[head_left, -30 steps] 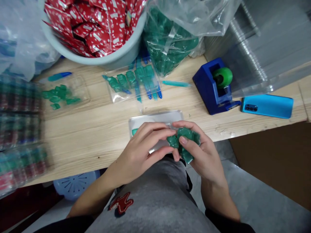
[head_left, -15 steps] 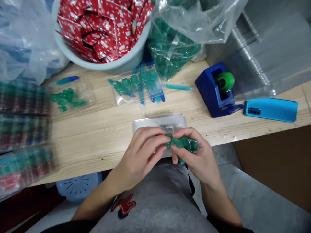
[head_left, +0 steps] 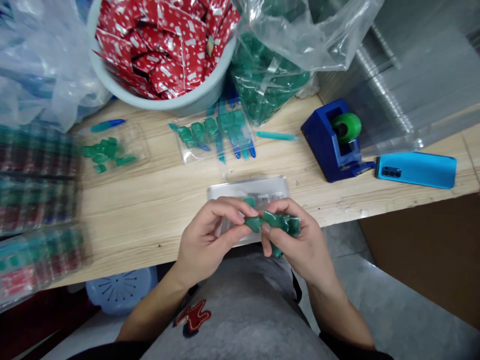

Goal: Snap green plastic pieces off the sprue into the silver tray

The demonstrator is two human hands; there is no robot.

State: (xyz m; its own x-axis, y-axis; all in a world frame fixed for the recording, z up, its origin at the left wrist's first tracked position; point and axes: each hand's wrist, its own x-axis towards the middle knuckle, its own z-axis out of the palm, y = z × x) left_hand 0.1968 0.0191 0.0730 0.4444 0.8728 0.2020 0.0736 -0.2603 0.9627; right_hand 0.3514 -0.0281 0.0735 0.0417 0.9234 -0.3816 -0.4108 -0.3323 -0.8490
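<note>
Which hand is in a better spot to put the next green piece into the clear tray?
Probably the left hand. Its fingertips pinch the end of the green pieces right over the clear tray, while the right hand is full, cupping the rest of the bunch.

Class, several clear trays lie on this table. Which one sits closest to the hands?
The tray at the table's near edge, directly behind the hands. It holds almost nothing, whereas the two farther trays each contain green pieces.
</note>
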